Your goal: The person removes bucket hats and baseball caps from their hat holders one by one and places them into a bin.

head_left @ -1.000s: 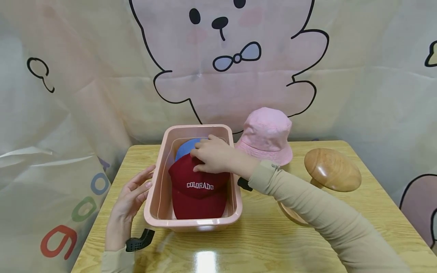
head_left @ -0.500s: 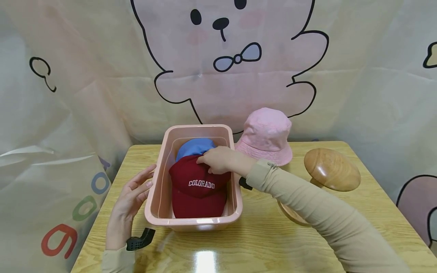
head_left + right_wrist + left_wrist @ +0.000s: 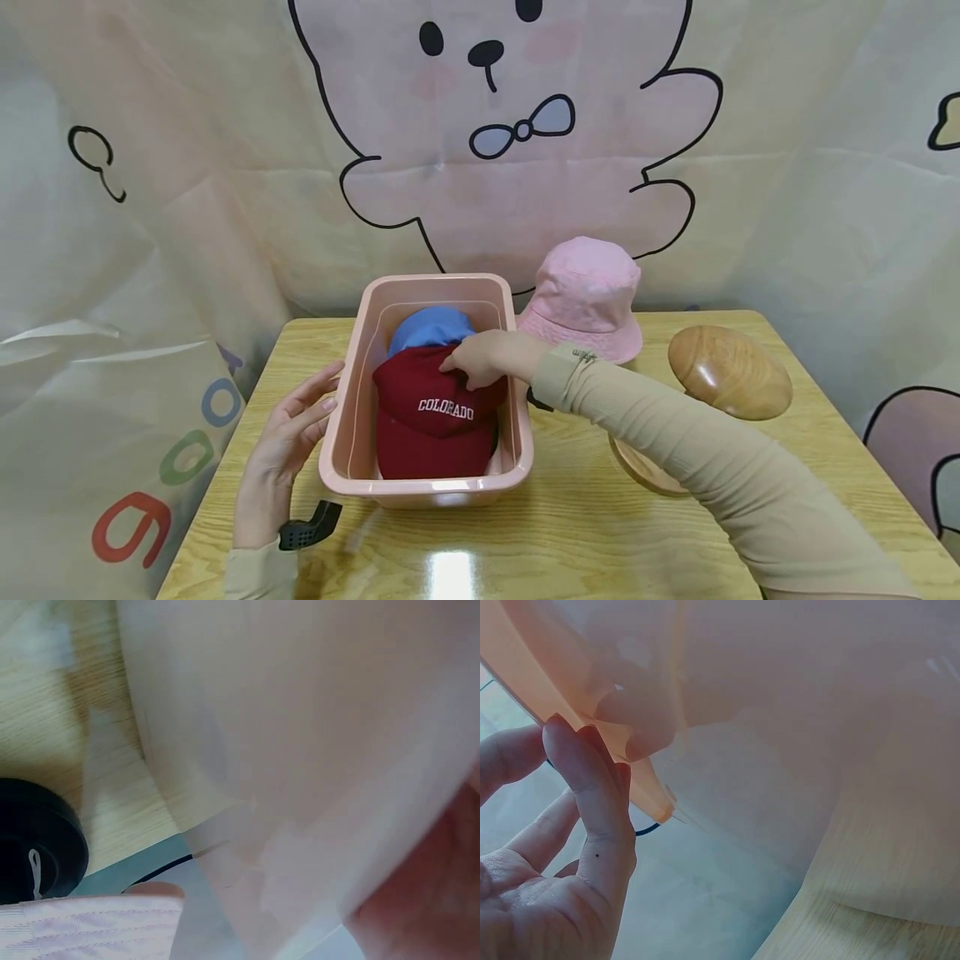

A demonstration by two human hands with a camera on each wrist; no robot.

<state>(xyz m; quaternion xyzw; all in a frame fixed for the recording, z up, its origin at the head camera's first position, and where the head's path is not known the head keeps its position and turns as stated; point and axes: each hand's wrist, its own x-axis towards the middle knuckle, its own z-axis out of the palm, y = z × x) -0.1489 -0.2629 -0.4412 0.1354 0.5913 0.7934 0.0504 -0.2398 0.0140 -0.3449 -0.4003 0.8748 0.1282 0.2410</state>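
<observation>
A pink plastic bin (image 3: 420,489) stands on the table. Inside it lies a dark red baseball cap (image 3: 423,450) lettered COLORADO, its brim toward me. Behind and partly beneath it shows a blue hat (image 3: 430,327); its full shape is hidden. My right hand (image 3: 487,357) reaches over the bin's right rim and grips the crown of the red cap with bent fingers; some fingertips are hidden. In the right wrist view the bin wall covers most of that hand. My left hand (image 3: 283,437) rests loosely extended fingers against the outside of the bin's left rim.
A pink bucket hat (image 3: 585,287) sits right behind the bin, beside my right forearm. Farther right is a wooden stand with a rounded top (image 3: 727,372); a round wooden base (image 3: 647,467) is partly under my sleeve. A printed cloth hangs behind the wood-grain table (image 3: 585,542).
My right hand has drawn back from above the blue hat, moving right and slightly nearer along the red cap. The cap's crown has shifted slightly right. The left hand stays put.
</observation>
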